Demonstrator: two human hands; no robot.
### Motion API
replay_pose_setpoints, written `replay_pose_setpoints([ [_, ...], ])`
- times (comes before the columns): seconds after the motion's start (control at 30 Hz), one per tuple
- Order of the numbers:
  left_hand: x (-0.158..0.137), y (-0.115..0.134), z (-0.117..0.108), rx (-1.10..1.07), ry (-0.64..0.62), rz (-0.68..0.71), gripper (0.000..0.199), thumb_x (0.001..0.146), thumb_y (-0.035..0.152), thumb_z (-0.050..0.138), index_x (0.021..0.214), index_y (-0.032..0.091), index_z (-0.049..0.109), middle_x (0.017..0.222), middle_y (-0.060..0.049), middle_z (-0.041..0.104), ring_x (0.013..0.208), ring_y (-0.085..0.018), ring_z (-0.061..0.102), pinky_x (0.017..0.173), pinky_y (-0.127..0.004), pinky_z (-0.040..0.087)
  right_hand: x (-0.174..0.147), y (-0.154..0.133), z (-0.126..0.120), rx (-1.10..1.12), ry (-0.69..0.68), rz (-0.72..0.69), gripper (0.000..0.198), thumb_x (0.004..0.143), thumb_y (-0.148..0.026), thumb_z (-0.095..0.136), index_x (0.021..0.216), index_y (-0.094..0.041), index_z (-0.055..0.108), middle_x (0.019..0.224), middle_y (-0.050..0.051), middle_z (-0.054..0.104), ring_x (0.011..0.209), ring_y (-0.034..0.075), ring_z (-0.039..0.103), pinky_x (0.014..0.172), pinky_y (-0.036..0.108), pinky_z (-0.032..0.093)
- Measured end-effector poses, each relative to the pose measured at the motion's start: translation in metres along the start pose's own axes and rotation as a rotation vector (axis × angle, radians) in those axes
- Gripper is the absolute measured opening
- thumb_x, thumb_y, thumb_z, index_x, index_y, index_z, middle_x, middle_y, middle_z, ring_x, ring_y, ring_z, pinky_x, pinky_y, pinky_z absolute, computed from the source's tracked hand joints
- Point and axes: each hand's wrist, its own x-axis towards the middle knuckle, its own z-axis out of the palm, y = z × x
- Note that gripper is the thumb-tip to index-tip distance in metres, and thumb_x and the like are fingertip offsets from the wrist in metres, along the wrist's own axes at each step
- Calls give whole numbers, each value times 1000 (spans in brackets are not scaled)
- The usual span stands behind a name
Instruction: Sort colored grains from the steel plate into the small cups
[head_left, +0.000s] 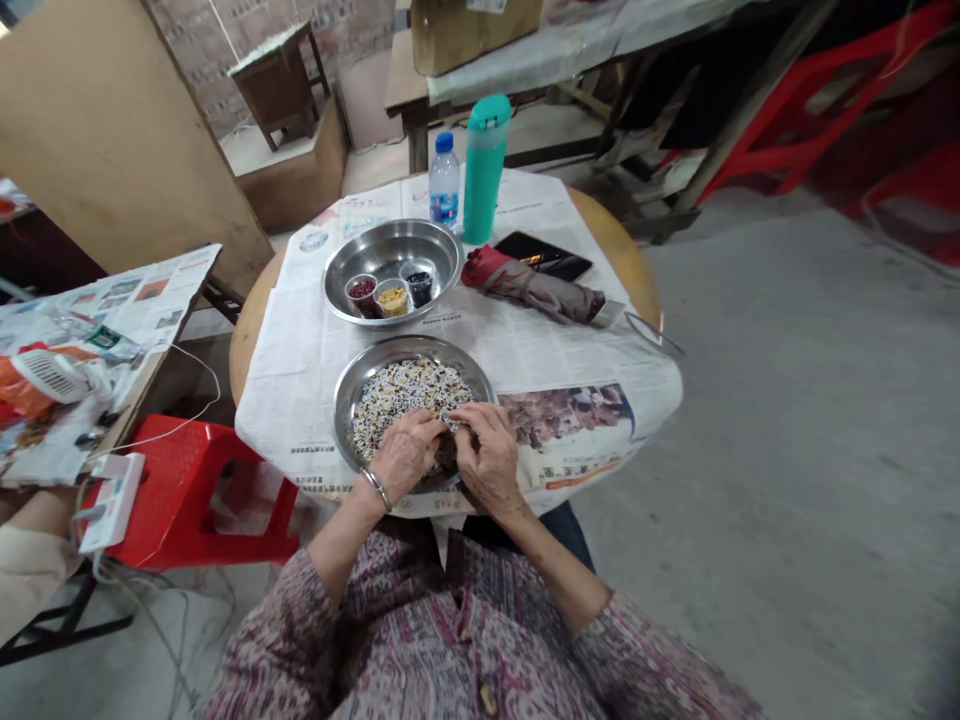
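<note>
A steel bowl (341,408) near the table's front edge holds a spread of small mixed grains or beans (405,390), white, yellow, dark red and black. My left hand (407,452), with a bangle at its wrist, rests over the bowl's near part, fingers bent down and closed into the mix. Opposite it, my right hand (489,452) lies over the near right rim, its fingers curled with the tips together. What the fingertips pinch is too small to name. Behind stands a wider steel bowl (337,250) with clear cups of dark red (363,295), yellow (392,298) and black (420,287) pieces.
Newspaper (292,390) covers the round table. At its back stand a water bottle (444,185) and a teal flask (484,175); a folded umbrella (536,290) and a dark tablet or phone (544,255) lie right. A red stool (187,490) with a power strip (112,500) is left.
</note>
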Motion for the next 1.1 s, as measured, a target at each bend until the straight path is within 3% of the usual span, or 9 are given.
replay_pose_setpoints([
  [0.2, -2, 1, 0, -61, 26, -44, 18, 92, 15, 52, 96, 18, 70, 93, -5, 66, 94, -17, 60, 90, -29, 49, -2, 2, 2, -7, -6, -35, 24, 87, -9, 46, 97, -20, 65, 99, 7, 66, 99, 22, 56, 91, 42, 48],
  [0.37, -6, 4, -2, -331, 189, -121, 18, 91, 16, 54, 91, 18, 72, 89, -5, 67, 85, -15, 61, 85, -29, 49, -3, 3, 3, -22, -12, -32, 24, 87, -9, 46, 96, -20, 65, 98, 7, 66, 97, 22, 57, 89, 42, 48],
  [0.5, -7, 6, -7, -869, 333, -397, 10, 83, 21, 65, 85, 16, 73, 73, -1, 67, 68, -12, 58, 72, -26, 47, -2, 2, 3, -27, -12, -37, 24, 88, -9, 46, 95, -20, 66, 96, 7, 66, 97, 21, 57, 88, 42, 48],
  [0.6, -6, 0, -7, -1433, 328, -602, 20, 75, 28, 72, 86, 12, 72, 70, -1, 66, 61, -9, 56, 64, -24, 46, -2, 1, 2, -34, -2, -43, 23, 88, -9, 47, 93, -20, 67, 94, 6, 66, 95, 21, 57, 88, 41, 48],
  [0.7, -6, -9, -6, -1749, 315, -688, 32, 64, 29, 82, 87, 9, 71, 79, -5, 70, 65, -8, 59, 68, -24, 48, -2, 0, 1, -44, -10, -43, 24, 88, -9, 47, 93, -21, 67, 93, 6, 66, 95, 21, 58, 87, 41, 48],
  [1.1, -12, -11, -12, -1831, 219, -615, 38, 71, 29, 80, 99, 6, 70, 80, -7, 69, 66, -9, 59, 70, -27, 46, -3, 1, -1, -63, -47, -22, 22, 89, -11, 48, 92, -21, 67, 93, 5, 67, 94, 21, 57, 86, 41, 48],
])
